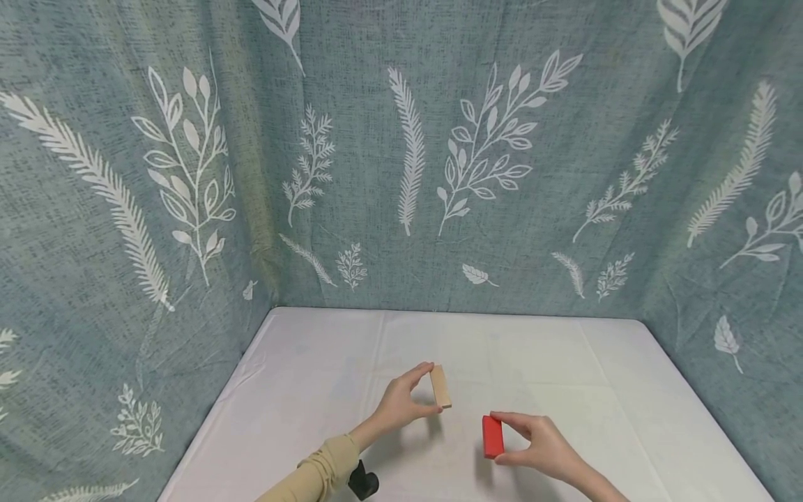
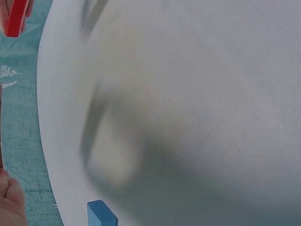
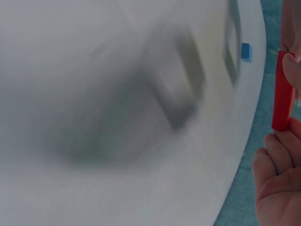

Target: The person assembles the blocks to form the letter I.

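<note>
The left hand (image 1: 396, 404) is pinching a tan block (image 1: 440, 387) by its ends, above the tabletop (image 1: 533, 348); the right hand (image 1: 547, 444) is likewise pinching a red block (image 1: 493, 437), farther from the tabletop's far edge. A blue block (image 2: 100, 214) is also showing in both wrist views.
</note>
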Motion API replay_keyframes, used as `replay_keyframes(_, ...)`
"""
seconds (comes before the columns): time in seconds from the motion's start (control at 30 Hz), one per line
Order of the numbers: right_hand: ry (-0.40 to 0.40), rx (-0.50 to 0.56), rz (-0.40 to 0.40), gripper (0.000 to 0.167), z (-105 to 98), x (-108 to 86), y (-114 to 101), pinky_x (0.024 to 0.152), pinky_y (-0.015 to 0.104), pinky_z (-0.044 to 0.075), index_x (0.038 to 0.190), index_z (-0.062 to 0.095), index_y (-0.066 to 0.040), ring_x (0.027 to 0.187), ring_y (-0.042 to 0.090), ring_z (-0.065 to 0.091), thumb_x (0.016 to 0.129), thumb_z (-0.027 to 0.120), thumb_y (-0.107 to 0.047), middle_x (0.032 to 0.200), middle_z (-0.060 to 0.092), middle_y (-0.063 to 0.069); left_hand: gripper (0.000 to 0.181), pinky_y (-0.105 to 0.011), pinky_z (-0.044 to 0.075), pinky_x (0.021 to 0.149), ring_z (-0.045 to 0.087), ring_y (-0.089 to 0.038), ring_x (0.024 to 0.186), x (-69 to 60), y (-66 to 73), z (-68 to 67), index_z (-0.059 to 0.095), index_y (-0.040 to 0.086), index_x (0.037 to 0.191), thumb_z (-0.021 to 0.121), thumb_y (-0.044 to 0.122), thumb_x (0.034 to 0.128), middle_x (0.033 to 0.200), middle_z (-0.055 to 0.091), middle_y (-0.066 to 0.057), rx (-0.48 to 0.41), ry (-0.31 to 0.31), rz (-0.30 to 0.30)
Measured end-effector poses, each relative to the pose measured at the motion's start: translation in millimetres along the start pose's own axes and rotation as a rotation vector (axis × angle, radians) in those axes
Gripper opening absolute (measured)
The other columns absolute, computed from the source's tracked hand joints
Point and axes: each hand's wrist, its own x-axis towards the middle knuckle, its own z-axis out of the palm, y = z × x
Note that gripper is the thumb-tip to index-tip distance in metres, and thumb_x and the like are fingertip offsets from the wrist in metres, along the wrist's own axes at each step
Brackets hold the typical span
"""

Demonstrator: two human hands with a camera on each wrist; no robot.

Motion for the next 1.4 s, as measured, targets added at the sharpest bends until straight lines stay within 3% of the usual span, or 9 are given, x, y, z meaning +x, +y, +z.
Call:
replay_keyframes(0.5,-0.068,0.026,0.024,0.068,15,3.6,3,0.098,0.045,0.05,0.127,0.058,0.001,0.119,0.04,0.054,0.071,0.082,-0.031,0.128,0.062,0.014,0.075,-0.043,0.042,0.108,0.04,-0.035,0.135,-0.9,1.5,2.4,0.044,-0.005,0.137,0.08,0.015,0.0743,0.145,0.042,-0.022,0.013,0.019,-0.013)
replay_keyframes(0.83,-0.094,0.03,-0.006,0.064,26,2.4,10,0.097,0.045,0.051,0.124,0.06,0.0,0.117,0.029,0.059,0.072,0.081,-0.031,0.125,0.063,0.013,0.075,-0.043,0.041,0.109,0.04,-0.036,0.135,-0.5,1.6,2.5,0.044,-0.006,0.137,0.08,0.015,0.0743,0.145,0.042,-0.023,-0.006,0.016,-0.016)
replay_keyframes(1.0,-0.11,0.037,0.002,0.061,28,3.2,11,0.096,0.045,0.051,0.123,0.061,-0.001,0.116,0.033,0.059,0.071,0.082,-0.025,0.124,0.064,0.015,0.076,-0.042,0.041,0.109,0.039,-0.035,0.136,-0.2,1.1,4.4,0.043,-0.004,0.138,0.08,0.015,0.0744,0.146,0.041,-0.021,-0.018,-0.001,-0.022)
replay_keyframes(1.4,-0.146,-0.058,0.081,0.061,37,1.1,18,0.092,0.05,0.053,0.122,0.062,-0.002,0.115,0.035,0.06,0.07,0.082,-0.028,0.12,0.066,0.013,0.076,-0.043,0.04,0.11,0.039,-0.035,0.136,-1.8,0.8,7.0,0.043,-0.003,0.139,0.08,0.015,0.0746,0.146,0.041,-0.022,-0.02,-0.031,-0.04)
